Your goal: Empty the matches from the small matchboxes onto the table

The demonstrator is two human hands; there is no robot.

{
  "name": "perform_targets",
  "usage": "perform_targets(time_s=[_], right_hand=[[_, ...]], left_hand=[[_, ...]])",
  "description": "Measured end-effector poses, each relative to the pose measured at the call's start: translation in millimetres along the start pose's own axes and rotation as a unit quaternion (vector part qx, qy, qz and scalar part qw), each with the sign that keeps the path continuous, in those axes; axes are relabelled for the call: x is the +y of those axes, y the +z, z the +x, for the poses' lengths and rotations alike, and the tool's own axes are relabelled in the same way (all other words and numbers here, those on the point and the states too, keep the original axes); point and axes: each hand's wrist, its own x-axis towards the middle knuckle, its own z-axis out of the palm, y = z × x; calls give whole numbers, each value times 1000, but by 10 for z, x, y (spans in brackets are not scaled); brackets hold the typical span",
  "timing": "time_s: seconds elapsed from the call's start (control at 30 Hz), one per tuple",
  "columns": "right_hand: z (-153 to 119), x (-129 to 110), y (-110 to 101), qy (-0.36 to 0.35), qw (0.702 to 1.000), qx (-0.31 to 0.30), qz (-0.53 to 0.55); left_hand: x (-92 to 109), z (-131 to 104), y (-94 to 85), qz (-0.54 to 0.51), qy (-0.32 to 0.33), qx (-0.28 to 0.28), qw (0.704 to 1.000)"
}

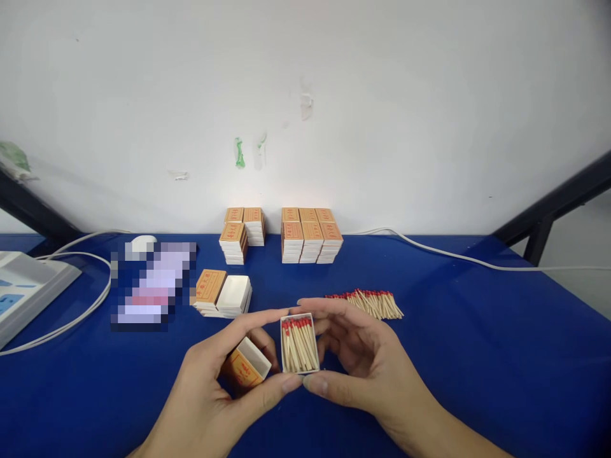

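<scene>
Both hands are up over the blue table (477,331), and between them sits a white matchbox tray (299,344) packed with matches, red heads toward the far end. The left hand (214,388) pinches the tray's left side, forefinger on the far corner and thumb on the near corner. The right hand (363,362) mirrors it, forefinger along the far edge and thumb at the near edge, fingers curled in a closed pinch on the tray. Tucked in the left palm, under the curled fingers, is an orange matchbox sleeve (248,367), its open white end pointing up and right, just beside the tray.

Just behind the right hand, a loose heap of matches (370,302) lies on the cloth, red tips leftward. Left of centre, a small pile of matchboxes (223,293) rests near the hands, one orange face up, one white. Farther back by the wall stand two stacks of boxes, a smaller one (242,234) and a wider one (310,234). A white cable (453,254) runs along the back, and a grey device (23,283) sits at the far left edge.
</scene>
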Motion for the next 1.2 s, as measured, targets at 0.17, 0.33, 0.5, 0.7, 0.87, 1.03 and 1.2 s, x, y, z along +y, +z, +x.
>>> perform_targets(time_s=[0.17,0.33,0.5,0.7,0.87,1.03,1.2], right_hand=[[10,5,13,26,999,-12,45],[3,5,37,31,997,-23,68],[39,-66,-50,2,999,-12,42],[6,-351,-594,-22,994,96,-45],[-235,-477,-1249,50,974,184,-125],[-414,-474,-1620,87,952,251,-153],[-434,-427,-1718,93,954,236,-161]], left_hand=[[-35,-6,13,8,54,-5,999],[-34,-18,3,7,65,-16,998],[35,-62,64,-5,42,17,999],[112,-108,128,-13,21,36,999],[95,-109,147,-14,16,27,999],[60,-115,169,8,34,34,999],[46,-103,167,24,31,43,998]])
